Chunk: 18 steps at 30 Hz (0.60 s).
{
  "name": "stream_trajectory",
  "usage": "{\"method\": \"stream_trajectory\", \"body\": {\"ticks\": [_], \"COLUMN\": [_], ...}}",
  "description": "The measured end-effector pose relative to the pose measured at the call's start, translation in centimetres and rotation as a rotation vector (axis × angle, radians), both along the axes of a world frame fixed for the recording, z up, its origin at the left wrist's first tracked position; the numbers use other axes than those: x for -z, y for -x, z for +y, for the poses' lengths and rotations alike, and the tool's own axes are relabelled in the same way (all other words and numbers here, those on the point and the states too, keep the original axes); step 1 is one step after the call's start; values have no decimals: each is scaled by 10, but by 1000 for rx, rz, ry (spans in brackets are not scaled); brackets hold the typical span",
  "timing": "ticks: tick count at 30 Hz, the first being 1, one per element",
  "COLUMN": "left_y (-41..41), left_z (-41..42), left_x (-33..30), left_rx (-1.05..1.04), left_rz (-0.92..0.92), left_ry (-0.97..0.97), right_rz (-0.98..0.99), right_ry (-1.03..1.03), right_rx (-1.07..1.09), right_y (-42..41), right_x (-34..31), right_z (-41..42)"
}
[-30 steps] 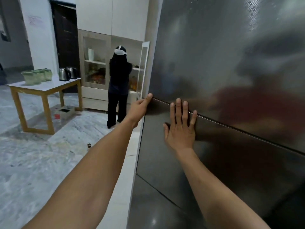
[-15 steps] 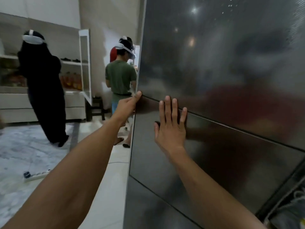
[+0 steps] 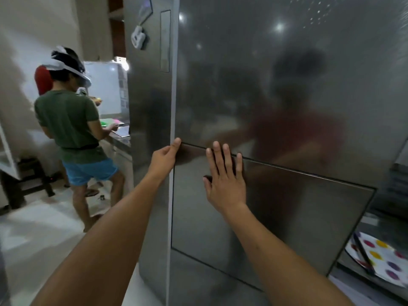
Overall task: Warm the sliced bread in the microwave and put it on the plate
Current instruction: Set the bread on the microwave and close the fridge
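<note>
While both forearms reach forward, the right hand (image 3: 225,180) lies flat, fingers straight, on the steel refrigerator door (image 3: 276,206); the left hand (image 3: 164,159) curls round that door's left edge at the seam. Lower right: polka-dot plate (image 3: 379,259). Sliced bread unseen. Farther left: person in green shirt (image 3: 66,122) at a bench (image 3: 120,138).

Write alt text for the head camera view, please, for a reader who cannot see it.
A person's right hand presses flat on a steel refrigerator door, while the left hand grips the door's left edge. A person in a green shirt stands behind at a counter; a polka-dot plate lies lower right.
</note>
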State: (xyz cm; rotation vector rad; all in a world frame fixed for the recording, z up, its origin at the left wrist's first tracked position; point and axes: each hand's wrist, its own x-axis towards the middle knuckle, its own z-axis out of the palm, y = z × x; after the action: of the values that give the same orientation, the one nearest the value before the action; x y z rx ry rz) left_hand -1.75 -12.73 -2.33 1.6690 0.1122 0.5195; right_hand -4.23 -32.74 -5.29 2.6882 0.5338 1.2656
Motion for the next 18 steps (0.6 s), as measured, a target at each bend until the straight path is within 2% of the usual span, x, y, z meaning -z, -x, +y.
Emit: {"method": "stream_trajectory", "body": {"ticks": [8,18], "left_y": [-43,-86], "left_z": [-1,-7], "left_x": [-1,-3], "left_rx": [87,184], "left_rz": [-11,-12], "left_ry": [5,31], "right_rz": [65,55], "right_ry": [36,47], "right_rx": [175,275], "right_y": [-23,-50], "right_x": [-3,-2], "right_z": [9,11]}}
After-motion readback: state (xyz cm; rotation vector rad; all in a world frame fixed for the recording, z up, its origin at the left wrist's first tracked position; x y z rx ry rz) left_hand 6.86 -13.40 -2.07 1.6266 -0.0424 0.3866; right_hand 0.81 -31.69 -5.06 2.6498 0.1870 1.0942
